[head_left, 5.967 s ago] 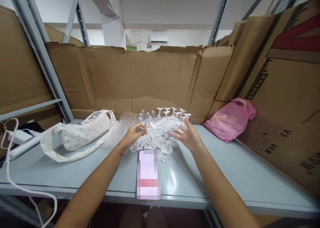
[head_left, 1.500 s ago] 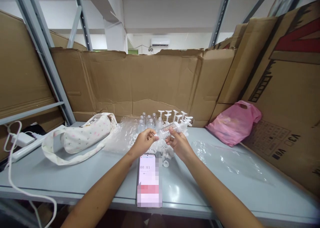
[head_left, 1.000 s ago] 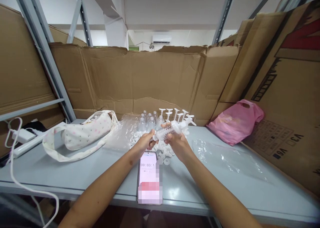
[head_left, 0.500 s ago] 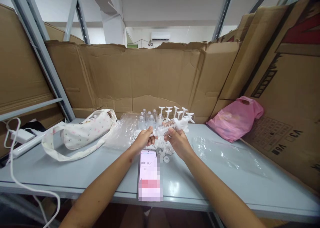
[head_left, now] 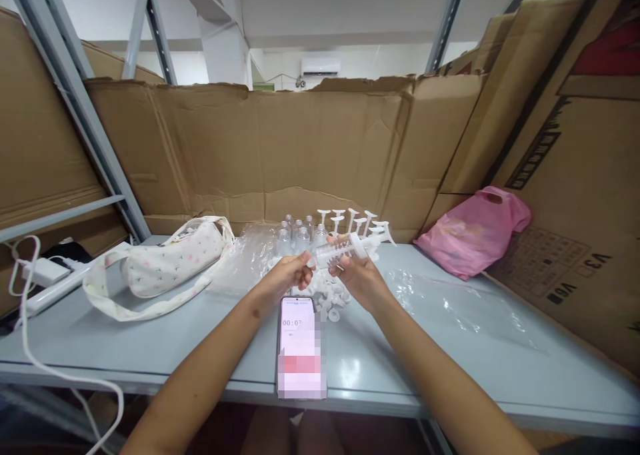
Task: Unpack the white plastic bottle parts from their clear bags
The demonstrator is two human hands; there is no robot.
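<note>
My right hand [head_left: 357,278] is wrapped round a syringe-like dispenser [head_left: 340,250], a clear cylinder with dark markings, a white collar and a white winged end pointing right. At its left end, my left hand [head_left: 290,273] is closed, thumb and fingers pinched against the tip; any small part between them is hidden. Beneath both hands lies a pile of small white plastic parts [head_left: 333,302], several of them ring-shaped. Behind them stand several clear cylinders [head_left: 301,240], and to the right several white T-shaped plungers [head_left: 353,216] stand upright, partly hidden by the held dispenser.
A phone [head_left: 300,342] showing a timer lies before the pile on the grey shelf [head_left: 200,355]. Left are clear plastic bags [head_left: 247,258], a floral bag [head_left: 175,255] and a white cable [head_left: 27,335]. Right are a flat clear bag [head_left: 460,308] and a pink bag [head_left: 470,238]. Cardboard [head_left: 280,148] walls the back.
The dispenser has moved slightly to the right and turned, so its markings show more clearly. The left hand's thumb has shifted a little to the right along with it.
</note>
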